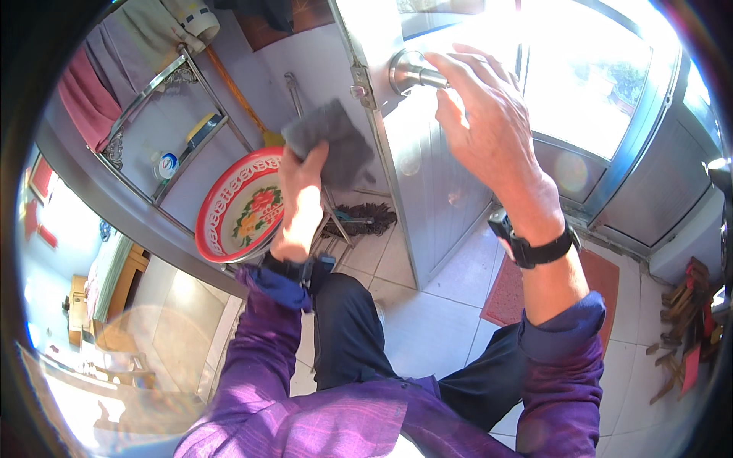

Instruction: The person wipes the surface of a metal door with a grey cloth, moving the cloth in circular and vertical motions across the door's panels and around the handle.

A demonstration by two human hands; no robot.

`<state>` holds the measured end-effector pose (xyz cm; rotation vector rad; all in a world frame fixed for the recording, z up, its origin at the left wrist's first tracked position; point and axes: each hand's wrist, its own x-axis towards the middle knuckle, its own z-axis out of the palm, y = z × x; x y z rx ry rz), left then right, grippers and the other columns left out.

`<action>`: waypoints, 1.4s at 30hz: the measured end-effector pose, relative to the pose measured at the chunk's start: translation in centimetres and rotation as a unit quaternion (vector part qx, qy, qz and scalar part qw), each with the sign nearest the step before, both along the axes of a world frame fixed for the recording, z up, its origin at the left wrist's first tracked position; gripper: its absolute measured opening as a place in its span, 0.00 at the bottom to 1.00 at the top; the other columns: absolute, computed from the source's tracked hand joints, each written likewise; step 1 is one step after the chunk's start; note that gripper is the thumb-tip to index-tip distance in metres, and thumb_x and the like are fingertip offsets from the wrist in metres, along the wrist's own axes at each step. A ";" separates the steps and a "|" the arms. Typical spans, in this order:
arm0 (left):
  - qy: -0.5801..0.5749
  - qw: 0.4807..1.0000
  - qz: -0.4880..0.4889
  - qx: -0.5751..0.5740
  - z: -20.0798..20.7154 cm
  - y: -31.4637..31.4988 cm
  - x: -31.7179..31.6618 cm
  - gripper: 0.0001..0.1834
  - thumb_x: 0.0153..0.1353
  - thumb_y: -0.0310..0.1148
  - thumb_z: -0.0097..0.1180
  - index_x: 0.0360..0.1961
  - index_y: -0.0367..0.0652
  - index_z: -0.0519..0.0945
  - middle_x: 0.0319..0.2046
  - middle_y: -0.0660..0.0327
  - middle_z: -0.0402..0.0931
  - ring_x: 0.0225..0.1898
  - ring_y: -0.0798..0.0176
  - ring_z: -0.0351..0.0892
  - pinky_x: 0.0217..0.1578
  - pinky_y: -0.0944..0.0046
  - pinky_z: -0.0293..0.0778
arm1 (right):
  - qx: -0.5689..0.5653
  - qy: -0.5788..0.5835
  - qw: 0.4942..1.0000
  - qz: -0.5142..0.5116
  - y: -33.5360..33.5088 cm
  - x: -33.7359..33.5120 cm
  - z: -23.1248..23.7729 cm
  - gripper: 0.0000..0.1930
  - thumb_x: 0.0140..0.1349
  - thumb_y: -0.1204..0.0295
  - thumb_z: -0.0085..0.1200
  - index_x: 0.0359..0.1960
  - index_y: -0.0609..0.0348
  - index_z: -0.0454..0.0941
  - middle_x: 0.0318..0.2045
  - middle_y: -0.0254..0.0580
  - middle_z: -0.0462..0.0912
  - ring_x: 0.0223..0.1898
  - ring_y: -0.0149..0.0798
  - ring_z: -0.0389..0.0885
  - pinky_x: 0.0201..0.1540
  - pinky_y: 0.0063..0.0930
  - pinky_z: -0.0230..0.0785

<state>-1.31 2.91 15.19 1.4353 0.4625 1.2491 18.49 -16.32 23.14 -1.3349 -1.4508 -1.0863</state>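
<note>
A folded dark grey cloth [332,145] is pinched in my left hand [303,191], its thumb pressed on the near edge. The cloth hangs in the air between a red-rimmed enamel basin and the edge of the white door [435,168]. My right hand [492,114] is at the door's round-based metal handle [408,72]. Its fingers are stretched and loosely bent, with the handle's lever running in between index finger and thumb. The hand hides the lever's far end, and I cannot tell whether it touches the metal.
The enamel basin [237,206], with painted flowers inside, rests on a metal washstand [183,69] hung with towels [92,91]. A dark mop head [363,217] lies behind the door. A red mat [511,286] is on the tiled floor, and wooden stools [683,320] stand at the right.
</note>
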 end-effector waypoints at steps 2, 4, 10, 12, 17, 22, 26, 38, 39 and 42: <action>-0.057 0.998 -0.011 -0.002 3.1 0.7 2.2 0.24 0.67 0.28 0.60 0.63 0.33 0.74 0.55 0.54 0.81 0.54 0.61 0.80 0.57 0.62 0.75 | -0.051 0.030 0.998 -0.003 1.3 0.2 0.2 0.16 0.65 0.73 0.57 0.54 0.56 0.82 0.47 0.43 0.85 0.53 0.48 0.81 0.59 0.45 0.69; -0.082 0.995 -0.052 0.024 5.4 0.7 3.8 0.22 0.68 0.28 0.60 0.62 0.34 0.75 0.54 0.54 0.81 0.54 0.61 0.81 0.55 0.62 0.76 | -0.041 -0.002 0.999 -0.017 2.0 0.7 -0.1 0.13 0.70 0.69 0.55 0.53 0.55 0.82 0.45 0.42 0.85 0.52 0.46 0.82 0.59 0.44 0.69; -0.122 0.974 -0.190 0.023 4.8 0.1 5.9 0.20 0.69 0.27 0.59 0.61 0.38 0.76 0.53 0.56 0.82 0.53 0.61 0.82 0.55 0.60 0.77 | -0.047 -0.005 0.999 0.004 2.3 2.0 -0.6 0.11 0.71 0.71 0.54 0.51 0.57 0.84 0.43 0.41 0.87 0.47 0.44 0.85 0.55 0.39 0.72; -0.099 0.975 -0.199 0.009 1.8 -0.2 5.3 0.20 0.69 0.26 0.58 0.61 0.38 0.76 0.54 0.57 0.81 0.54 0.60 0.81 0.57 0.58 0.76 | -0.057 -0.006 0.998 0.017 2.3 2.0 -0.4 0.12 0.72 0.72 0.54 0.53 0.57 0.85 0.44 0.40 0.87 0.45 0.40 0.85 0.53 0.36 0.72; 0.010 0.971 -0.179 -0.158 -10.0 -1.8 4.0 0.19 0.63 0.21 0.59 0.55 0.41 0.81 0.52 0.61 0.84 0.53 0.61 0.82 0.58 0.60 0.75 | -0.003 0.008 0.995 0.098 2.2 2.1 -0.6 0.12 0.65 0.75 0.54 0.49 0.57 0.83 0.39 0.46 0.85 0.43 0.52 0.83 0.48 0.45 0.72; 0.071 0.932 -0.234 -0.269 -24.4 -2.6 4.6 0.16 0.60 0.19 0.56 0.49 0.39 0.83 0.42 0.59 0.86 0.43 0.61 0.85 0.47 0.62 0.79 | 0.048 0.009 0.994 0.100 2.9 2.8 -1.6 0.11 0.67 0.74 0.53 0.49 0.59 0.83 0.40 0.48 0.86 0.43 0.53 0.84 0.47 0.43 0.74; 0.176 0.894 -0.228 -0.343 -33.1 -3.6 5.5 0.13 0.59 0.22 0.54 0.45 0.38 0.82 0.34 0.59 0.84 0.31 0.61 0.82 0.32 0.61 0.76 | 0.059 0.029 0.991 0.119 2.3 3.5 -2.3 0.12 0.69 0.74 0.54 0.50 0.61 0.83 0.40 0.49 0.87 0.41 0.50 0.84 0.46 0.40 0.75; 0.426 0.807 -0.278 -0.300 -40.0 -8.9 8.4 0.25 0.59 0.29 0.60 0.58 0.35 0.79 0.42 0.49 0.84 0.38 0.53 0.84 0.35 0.53 0.79 | 0.091 0.280 0.956 0.018 -3.9 4.6 -2.6 0.13 0.73 0.71 0.54 0.51 0.65 0.86 0.48 0.39 0.88 0.48 0.30 0.84 0.57 0.25 0.73; 0.409 0.810 -0.286 -0.309 -40.2 -9.4 8.6 0.25 0.59 0.30 0.60 0.58 0.35 0.79 0.42 0.48 0.84 0.38 0.53 0.84 0.35 0.52 0.79 | 0.090 0.258 0.962 0.010 -4.6 5.2 -2.8 0.11 0.71 0.73 0.55 0.50 0.63 0.85 0.45 0.41 0.88 0.47 0.39 0.85 0.55 0.30 0.74; 0.412 0.790 -0.315 -0.326 -40.5 -10.6 9.0 0.25 0.59 0.31 0.60 0.58 0.33 0.78 0.42 0.48 0.84 0.39 0.53 0.84 0.35 0.52 0.79 | 0.083 0.168 0.981 -0.051 -6.9 7.7 -3.0 0.09 0.69 0.76 0.54 0.45 0.65 0.84 0.43 0.44 0.87 0.44 0.43 0.86 0.50 0.33 0.76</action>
